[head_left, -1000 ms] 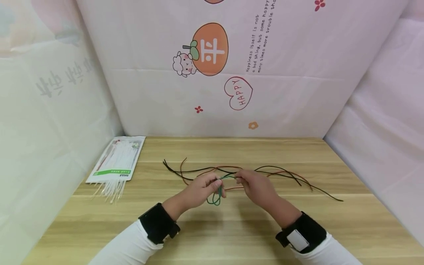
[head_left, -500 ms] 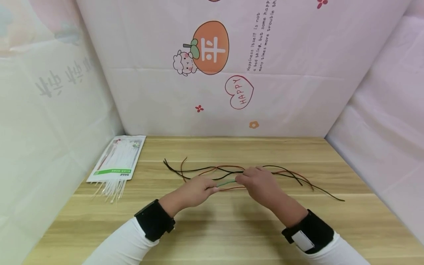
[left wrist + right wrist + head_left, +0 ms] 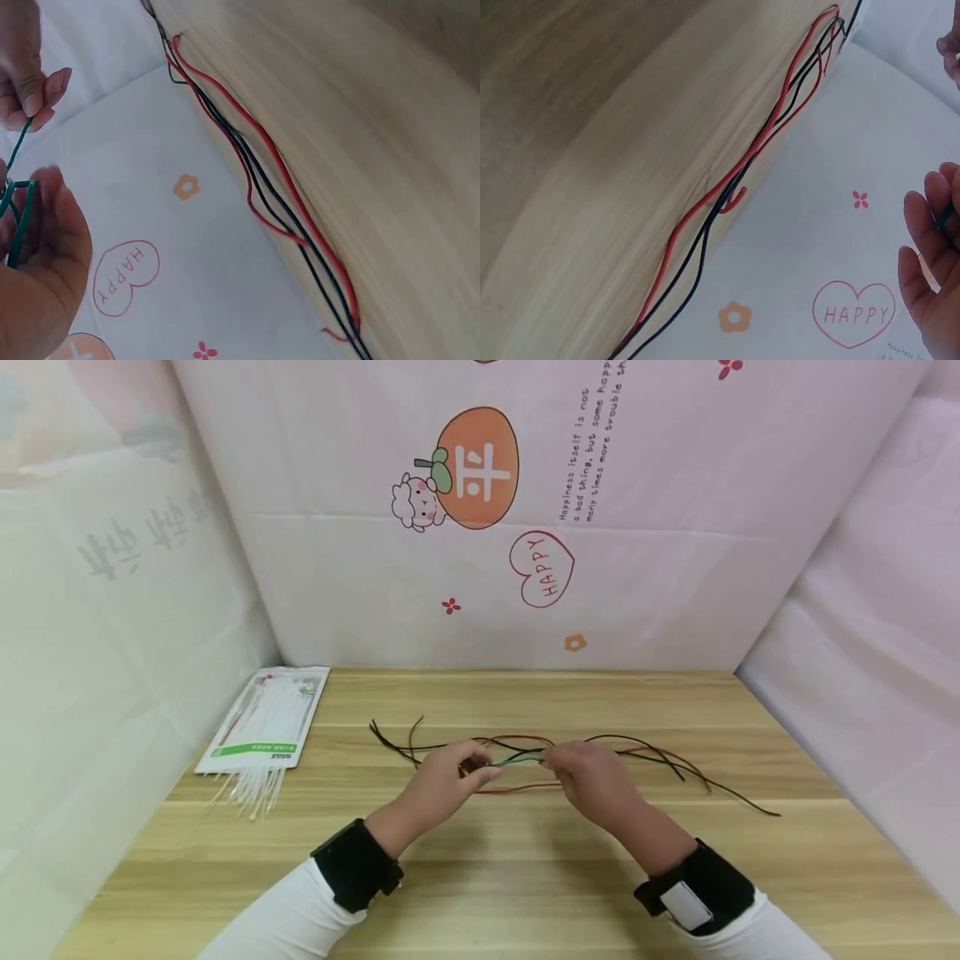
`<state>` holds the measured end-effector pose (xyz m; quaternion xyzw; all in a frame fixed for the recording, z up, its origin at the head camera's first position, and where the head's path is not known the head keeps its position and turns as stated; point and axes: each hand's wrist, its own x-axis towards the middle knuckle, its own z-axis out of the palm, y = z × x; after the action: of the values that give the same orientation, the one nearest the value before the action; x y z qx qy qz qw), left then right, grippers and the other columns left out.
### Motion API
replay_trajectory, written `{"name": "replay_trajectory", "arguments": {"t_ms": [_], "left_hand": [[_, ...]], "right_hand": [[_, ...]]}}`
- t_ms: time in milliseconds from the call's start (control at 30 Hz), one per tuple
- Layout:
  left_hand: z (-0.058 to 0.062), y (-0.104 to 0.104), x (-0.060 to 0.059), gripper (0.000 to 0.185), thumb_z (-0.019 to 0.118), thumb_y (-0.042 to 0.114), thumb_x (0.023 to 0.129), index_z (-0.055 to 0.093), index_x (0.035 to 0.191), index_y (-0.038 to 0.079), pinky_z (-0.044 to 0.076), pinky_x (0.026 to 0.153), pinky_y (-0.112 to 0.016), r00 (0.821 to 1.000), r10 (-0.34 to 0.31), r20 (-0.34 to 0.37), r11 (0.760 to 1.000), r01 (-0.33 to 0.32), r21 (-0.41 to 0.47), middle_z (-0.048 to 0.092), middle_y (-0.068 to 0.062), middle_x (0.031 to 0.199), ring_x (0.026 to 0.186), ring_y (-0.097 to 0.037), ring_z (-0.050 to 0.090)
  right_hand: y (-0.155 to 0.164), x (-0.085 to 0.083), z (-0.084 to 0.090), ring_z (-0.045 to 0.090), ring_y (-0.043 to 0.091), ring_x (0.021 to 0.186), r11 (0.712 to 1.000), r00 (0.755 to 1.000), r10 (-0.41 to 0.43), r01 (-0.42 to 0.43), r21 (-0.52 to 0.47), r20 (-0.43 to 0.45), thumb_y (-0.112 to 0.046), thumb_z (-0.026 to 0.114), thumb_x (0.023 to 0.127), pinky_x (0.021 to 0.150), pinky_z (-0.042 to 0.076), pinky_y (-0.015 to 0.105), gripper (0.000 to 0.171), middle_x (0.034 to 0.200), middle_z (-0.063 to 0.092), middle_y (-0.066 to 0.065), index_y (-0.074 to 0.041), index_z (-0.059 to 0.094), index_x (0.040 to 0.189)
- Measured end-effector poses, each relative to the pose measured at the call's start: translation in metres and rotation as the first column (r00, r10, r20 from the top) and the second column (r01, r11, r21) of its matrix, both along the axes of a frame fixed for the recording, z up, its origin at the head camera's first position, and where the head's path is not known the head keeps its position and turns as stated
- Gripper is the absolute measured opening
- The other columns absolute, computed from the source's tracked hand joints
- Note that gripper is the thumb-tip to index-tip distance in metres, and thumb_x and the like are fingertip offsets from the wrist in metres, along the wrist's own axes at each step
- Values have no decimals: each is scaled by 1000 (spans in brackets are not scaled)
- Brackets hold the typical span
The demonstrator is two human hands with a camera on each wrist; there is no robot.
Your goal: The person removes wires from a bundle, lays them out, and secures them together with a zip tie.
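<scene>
A thin green wire (image 3: 513, 762) is stretched between both hands, just above the wooden table (image 3: 480, 877). My left hand (image 3: 450, 772) pinches its bunched end, seen as green loops (image 3: 16, 214) against the fingers in the left wrist view. My right hand (image 3: 581, 774) pinches the other end between thumb and fingertip (image 3: 30, 101); the right wrist view shows only a dark sliver of the wire (image 3: 945, 216) in that hand (image 3: 934, 255). Red and black wires (image 3: 637, 756) lie loose on the table right behind the hands.
A flat packet of white cable ties (image 3: 264, 727) lies at the table's left rear, several ties spilling from its near end. Pink printed cloth walls (image 3: 480, 527) enclose the table at the back and both sides. The loose wires (image 3: 735, 195) trail toward the right.
The green loop that hung below my left hand is now drawn up into it. Both hands have shifted slightly away from me, toward the loose wires, with the green wire held short between them.
</scene>
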<state>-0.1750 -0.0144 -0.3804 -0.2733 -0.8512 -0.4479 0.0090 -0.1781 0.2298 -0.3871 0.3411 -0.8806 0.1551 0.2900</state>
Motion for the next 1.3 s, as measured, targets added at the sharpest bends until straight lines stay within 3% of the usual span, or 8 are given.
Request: {"name": "replay_trajectory", "arguments": {"t_ms": [233, 500, 733, 867, 967, 1067, 1167, 1300], "left_hand": [[1, -2, -3, 20, 60, 19, 97, 64, 105, 1, 54, 70, -30, 978, -94, 186, 967, 45, 252, 67, -10, 88, 83, -32, 64], [10, -4, -4, 14, 55, 21, 99, 61, 93, 10, 41, 59, -25, 990, -71, 125, 994, 81, -69, 56, -1, 76, 64, -11, 46], [11, -7, -6, 26, 48, 19, 102, 58, 82, 7, 38, 59, -25, 992, -125, 17, 950, 125, -286, 51, 2, 70, 59, -9, 40], [7, -9, -7, 27, 47, 19, 102, 59, 81, 6, 40, 57, -23, 984, -159, 84, 911, 179, -372, 55, 2, 68, 58, -8, 44], [2, -11, -8, 27, 48, 21, 102, 62, 85, 5, 45, 60, -24, 982, -109, 156, 953, 147, -263, 61, -1, 74, 65, -11, 54], [-1, -11, -9, 27, 51, 27, 101, 65, 89, 7, 50, 69, -29, 982, -1, 188, 999, 8, -35, 66, -2, 86, 80, -18, 62], [-2, -9, -9, 29, 51, 32, 101, 68, 94, 8, 50, 82, -38, 975, 54, 215, 975, -99, 201, 68, -3, 97, 94, -20, 62], [3, -6, -7, 34, 44, 29, 104, 64, 94, 3, 46, 95, -42, 973, -4, 231, 913, -90, 399, 67, -7, 95, 98, -21, 63]], "right_hand": [[4, -2, -3, 69, 20, 73, 997, 999, 14, -18, -74, -50, 11, 72, 76, 59, 55, 33, 21, 86, 73, 6, -6, 72, 90], [9, -10, 3, 57, 14, 57, 998, 977, 67, -66, 12, -204, -3, 76, 73, 51, 47, 31, 13, 69, 67, -1, -10, 70, 81], [12, -9, 6, 57, 13, 62, 993, 972, 66, -42, 109, -227, 6, 75, 74, 54, 46, 30, 21, 70, 67, -3, -13, 72, 82], [15, -8, 5, 56, 15, 67, 980, 963, 73, -20, 200, -261, 14, 74, 69, 57, 45, 31, 32, 74, 67, -3, -14, 71, 84], [17, -7, 2, 58, 16, 67, 985, 968, 61, -19, 172, -245, 12, 74, 69, 58, 47, 31, 29, 75, 68, -1, -12, 70, 86], [19, -5, -3, 62, 17, 64, 997, 977, 25, -9, 76, -211, 9, 75, 71, 56, 49, 31, 23, 75, 69, 2, -8, 71, 87], [20, -3, -6, 63, 17, 60, 1000, 987, -22, 19, -18, -160, 8, 76, 72, 51, 49, 30, 21, 75, 70, 4, -5, 71, 88], [21, -2, -6, 65, 16, 63, 998, 995, -34, 29, -55, -92, 8, 76, 74, 50, 49, 27, 22, 79, 71, 5, -4, 72, 92]]}}
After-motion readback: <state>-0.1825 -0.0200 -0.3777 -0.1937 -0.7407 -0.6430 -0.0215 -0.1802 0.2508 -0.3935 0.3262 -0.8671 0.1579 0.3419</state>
